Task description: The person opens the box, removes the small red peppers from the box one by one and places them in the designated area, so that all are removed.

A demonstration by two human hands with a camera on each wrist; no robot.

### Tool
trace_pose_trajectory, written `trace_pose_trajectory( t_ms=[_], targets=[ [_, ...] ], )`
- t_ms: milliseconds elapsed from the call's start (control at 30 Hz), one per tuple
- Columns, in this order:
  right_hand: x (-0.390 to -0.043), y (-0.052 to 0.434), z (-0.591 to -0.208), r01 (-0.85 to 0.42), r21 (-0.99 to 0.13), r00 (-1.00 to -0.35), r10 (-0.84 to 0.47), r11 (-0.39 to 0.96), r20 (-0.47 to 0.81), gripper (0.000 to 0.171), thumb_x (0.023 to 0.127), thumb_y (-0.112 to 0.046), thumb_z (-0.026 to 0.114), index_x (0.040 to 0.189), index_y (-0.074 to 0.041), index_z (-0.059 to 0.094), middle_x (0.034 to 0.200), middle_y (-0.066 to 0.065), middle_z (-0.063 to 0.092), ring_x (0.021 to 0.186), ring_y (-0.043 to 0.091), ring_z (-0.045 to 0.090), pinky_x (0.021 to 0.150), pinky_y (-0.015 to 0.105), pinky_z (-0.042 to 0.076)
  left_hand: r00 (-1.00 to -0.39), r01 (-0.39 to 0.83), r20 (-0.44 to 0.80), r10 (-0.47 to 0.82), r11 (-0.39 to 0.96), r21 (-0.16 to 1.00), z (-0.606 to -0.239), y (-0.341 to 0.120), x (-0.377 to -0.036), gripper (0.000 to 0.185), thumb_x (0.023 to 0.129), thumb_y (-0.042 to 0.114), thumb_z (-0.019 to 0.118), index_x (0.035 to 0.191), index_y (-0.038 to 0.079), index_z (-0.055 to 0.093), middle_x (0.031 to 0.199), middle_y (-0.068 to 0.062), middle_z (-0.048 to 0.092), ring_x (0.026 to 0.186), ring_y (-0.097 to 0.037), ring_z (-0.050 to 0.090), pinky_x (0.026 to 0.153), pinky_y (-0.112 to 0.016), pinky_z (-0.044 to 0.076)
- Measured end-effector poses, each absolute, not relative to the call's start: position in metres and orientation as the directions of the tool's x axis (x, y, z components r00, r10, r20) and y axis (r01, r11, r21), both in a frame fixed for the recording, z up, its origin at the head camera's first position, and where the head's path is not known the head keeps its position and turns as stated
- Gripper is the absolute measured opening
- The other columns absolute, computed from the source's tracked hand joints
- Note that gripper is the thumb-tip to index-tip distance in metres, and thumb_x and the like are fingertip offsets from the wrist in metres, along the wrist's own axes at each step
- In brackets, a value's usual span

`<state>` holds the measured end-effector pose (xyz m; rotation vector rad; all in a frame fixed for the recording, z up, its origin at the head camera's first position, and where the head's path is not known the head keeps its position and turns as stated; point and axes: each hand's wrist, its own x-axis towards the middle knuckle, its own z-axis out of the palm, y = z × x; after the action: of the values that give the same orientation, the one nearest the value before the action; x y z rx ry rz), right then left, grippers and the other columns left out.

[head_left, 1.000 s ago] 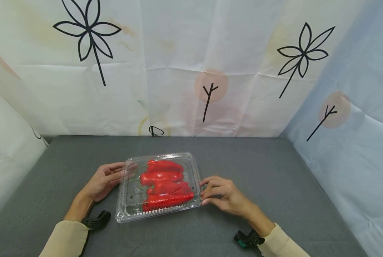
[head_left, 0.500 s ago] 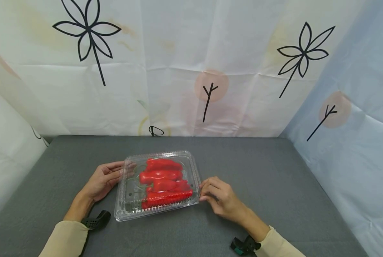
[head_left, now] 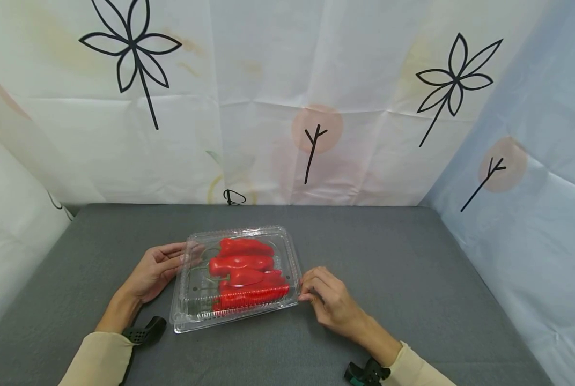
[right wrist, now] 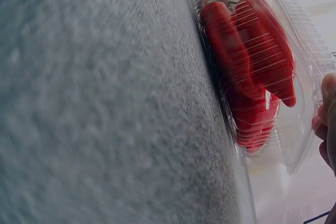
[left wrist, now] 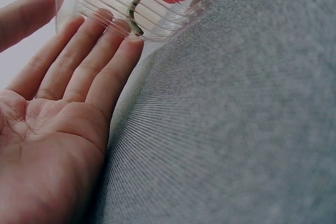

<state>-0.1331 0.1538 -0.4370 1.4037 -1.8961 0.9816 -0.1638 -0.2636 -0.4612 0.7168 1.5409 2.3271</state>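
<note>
A clear plastic clamshell box sits tilted slightly on the grey table, with several red peppers inside. At its left side, my left hand touches the box with fingers extended; in the left wrist view the fingers are straight against the ribbed wall, thumb near the rim. A green stem shows through that wall. My right hand pinches the right edge of the lid. Seen from the right wrist, the lid stands partly apart from the ribbed base along the near side.
The grey table reaches back to a white cloth backdrop with drawn flowers. Another cloth wall borders the right. Dark wrist straps sit at both sleeves.
The box has shifted slightly left and back. My right hand has moved a little left, its fingers now more curled at the lid's edge. The left hand stays nearly still.
</note>
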Motion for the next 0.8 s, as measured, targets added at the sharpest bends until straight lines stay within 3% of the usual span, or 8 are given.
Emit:
trace_pose_trajectory(
  t_ms=[433,633,800],
  targets=[
    [-0.1309,0.1508,-0.4384,-0.963,-0.205,-0.267,-0.524,0.174,0.809,0.017,0.1,-0.012,0.064,0.088,-0.002,0.06,0.094,0.009,0.061,0.088,0.022,0.062,0.082,0.033,0.052,-0.858,0.061,0.241,0.453,-0.376,0.925,-0.4625,-0.2657,-0.1636,0.041,0.104,-0.013,0.038,0.139,-0.004,0.058,0.133,-0.009,0.067,0.117,-0.025,0.067,0.097,-0.03,0.053],
    [-0.1355,0.1529,-0.4375,-0.97,-0.231,-0.229,-0.569,0.069,0.79,0.013,0.099,-0.013,0.067,0.091,-0.003,0.064,0.094,0.007,0.062,0.092,0.024,0.063,0.085,0.032,0.054,-0.856,0.077,0.26,0.446,-0.388,0.918,-0.4623,-0.2689,-0.1634,0.042,0.103,-0.015,0.036,0.139,-0.006,0.055,0.134,-0.01,0.066,0.118,-0.024,0.067,0.098,-0.031,0.053],
    [-0.1402,0.157,-0.4424,-0.945,-0.325,-0.282,-0.554,0.022,0.784,0.012,0.095,-0.011,0.072,0.096,-0.001,0.067,0.098,0.011,0.061,0.099,0.033,0.064,0.092,0.036,0.055,-0.853,0.073,0.269,0.448,-0.408,0.91,-0.4623,-0.2702,-0.1635,0.041,0.103,-0.016,0.036,0.14,-0.01,0.052,0.134,-0.012,0.065,0.117,-0.025,0.067,0.097,-0.031,0.053]
  ],
)
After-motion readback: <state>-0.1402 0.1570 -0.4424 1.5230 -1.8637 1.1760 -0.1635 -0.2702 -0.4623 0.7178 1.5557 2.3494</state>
